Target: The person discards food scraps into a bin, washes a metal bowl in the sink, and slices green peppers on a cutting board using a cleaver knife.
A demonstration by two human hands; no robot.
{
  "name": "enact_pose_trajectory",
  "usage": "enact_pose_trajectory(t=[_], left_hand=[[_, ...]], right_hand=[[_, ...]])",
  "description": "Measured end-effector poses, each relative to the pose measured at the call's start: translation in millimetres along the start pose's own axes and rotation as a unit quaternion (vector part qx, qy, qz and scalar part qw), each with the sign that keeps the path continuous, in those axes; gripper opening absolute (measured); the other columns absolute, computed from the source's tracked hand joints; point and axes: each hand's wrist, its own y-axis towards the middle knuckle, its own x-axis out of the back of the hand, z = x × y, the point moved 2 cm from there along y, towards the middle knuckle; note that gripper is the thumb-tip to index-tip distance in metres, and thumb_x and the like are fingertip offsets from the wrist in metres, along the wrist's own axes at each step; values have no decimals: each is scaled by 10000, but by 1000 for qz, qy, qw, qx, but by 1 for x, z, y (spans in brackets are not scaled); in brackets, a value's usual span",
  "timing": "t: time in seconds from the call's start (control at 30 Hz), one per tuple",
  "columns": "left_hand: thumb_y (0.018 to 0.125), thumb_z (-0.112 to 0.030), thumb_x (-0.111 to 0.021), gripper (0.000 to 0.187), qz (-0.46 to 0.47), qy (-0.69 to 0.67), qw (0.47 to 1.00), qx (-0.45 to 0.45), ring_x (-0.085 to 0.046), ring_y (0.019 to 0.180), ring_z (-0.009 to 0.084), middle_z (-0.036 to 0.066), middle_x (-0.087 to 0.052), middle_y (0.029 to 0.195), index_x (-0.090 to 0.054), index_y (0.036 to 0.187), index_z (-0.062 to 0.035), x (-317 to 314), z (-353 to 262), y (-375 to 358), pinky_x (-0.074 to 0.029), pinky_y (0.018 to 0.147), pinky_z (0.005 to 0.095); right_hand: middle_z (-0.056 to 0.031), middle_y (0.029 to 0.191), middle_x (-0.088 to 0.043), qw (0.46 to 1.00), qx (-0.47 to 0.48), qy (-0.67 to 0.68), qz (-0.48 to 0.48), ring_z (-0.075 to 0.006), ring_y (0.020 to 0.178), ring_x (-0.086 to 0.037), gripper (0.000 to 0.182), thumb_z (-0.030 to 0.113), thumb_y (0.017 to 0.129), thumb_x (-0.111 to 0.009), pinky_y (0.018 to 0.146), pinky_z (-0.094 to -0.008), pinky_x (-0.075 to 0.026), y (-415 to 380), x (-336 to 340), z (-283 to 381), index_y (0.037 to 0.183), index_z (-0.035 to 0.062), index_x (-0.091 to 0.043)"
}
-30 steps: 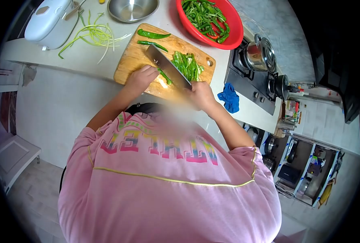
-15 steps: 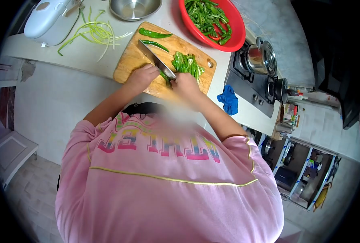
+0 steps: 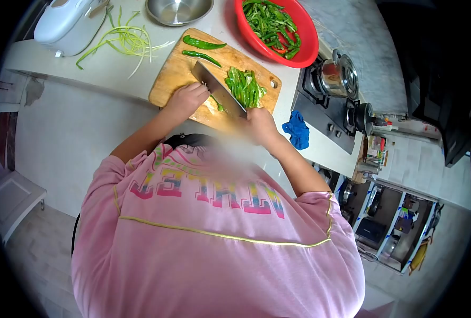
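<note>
On the wooden cutting board (image 3: 167, 79), my right hand (image 3: 261, 125) is closed on the handle of a knife (image 3: 222, 91), whose wide blade slants up and left across the board. My left hand (image 3: 191, 100) is bent with its fingers together beside the blade, against a piece of green pepper mostly hidden by the fingers. A small green piece (image 3: 218, 105) lies between the hands. Cut green pepper (image 3: 244, 87) is piled right of the blade. Two long green peppers, an upper one (image 3: 203, 43) and a lower one (image 3: 201, 56), lie near the board's top.
A red basin (image 3: 309, 52) with cut peppers stands beyond the board, a steel bowl (image 3: 178, 12) behind it. Pale green strands (image 3: 131, 41) and a white appliance (image 3: 68, 26) are at left. A blue cloth (image 3: 297, 130), a stove (image 3: 320, 114) and a steel pot (image 3: 335, 77) are at right.
My right hand and the knife have moved right and slightly down. More of the blade's flat side now shows, close beside the cut pile. My left hand has barely moved.
</note>
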Motion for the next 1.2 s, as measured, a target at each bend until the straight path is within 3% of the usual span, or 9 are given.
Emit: enact_pose_trajectory(t=[0.23,0.4,0.57,0.67,0.77,0.9,1.0,1.2], left_hand=[[712,-67,-542,202,22,1,1000,7,-554,837,207,55,-558,866,-601,900,-22,1,4,2,-491,684,290],[722,-64,-538,221,37,-15,999,31,-562,847,206,52,-578,875,-614,928,-34,-8,6,-2,-493,696,293],[757,-84,-540,160,4,-48,998,49,-559,858,217,43,-563,857,-608,901,-76,-5,9,-4,-489,717,321],[782,-92,-562,125,-93,-11,986,139,-560,851,230,46,-575,861,-621,891,-87,6,15,-6,-480,740,340],[801,-90,-570,100,-91,-70,978,172,-559,856,239,48,-586,884,-622,886,-84,10,12,-4,-471,753,352],[763,-56,-574,127,-11,-48,992,119,-561,855,242,49,-594,899,-622,877,-82,-2,14,-3,-471,736,344],[725,-31,-575,161,12,-47,994,100,-564,854,239,53,-598,898,-619,874,-76,-1,15,-14,-475,720,336],[695,-11,-562,179,-4,-44,998,33,-577,863,215,42,-607,904,-612,859,-62,2,15,-31,-490,706,312]], right_hand=[[-244,704,-614,998,33,-37,36,-392,716,-622,159,131,737,-611,677,-467,-502,15,-6,2,738,-26,-633],[-246,705,-616,998,30,-25,-49,-386,701,-627,232,186,766,-606,666,-468,-508,35,-29,16,717,-39,-629],[-227,675,-607,977,7,178,-112,-366,639,-615,261,243,786,-649,601,-444,-480,23,-26,-14,794,-18,-638],[-227,656,-597,941,-7,290,-173,-371,610,-601,256,224,789,-664,563,-417,-464,3,-20,-16,861,-20,-640],[-229,647,-594,964,-20,213,-158,-372,616,-602,271,230,785,-669,567,-415,-466,0,-20,-29,854,-30,-638],[-236,635,-586,976,-7,190,-105,-385,627,-598,276,223,771,-677,599,-439,-468,-2,-22,-24,786,-46,-617],[-238,630,-580,976,56,159,-140,-395,624,-592,272,223,763,-681,600,-447,-469,-2,-26,-22,752,-40,-612],[-242,639,-583,986,-19,161,-28,-403,638,-589,273,237,760,-681,609,-451,-471,-5,-24,-12,696,-22,-624]])
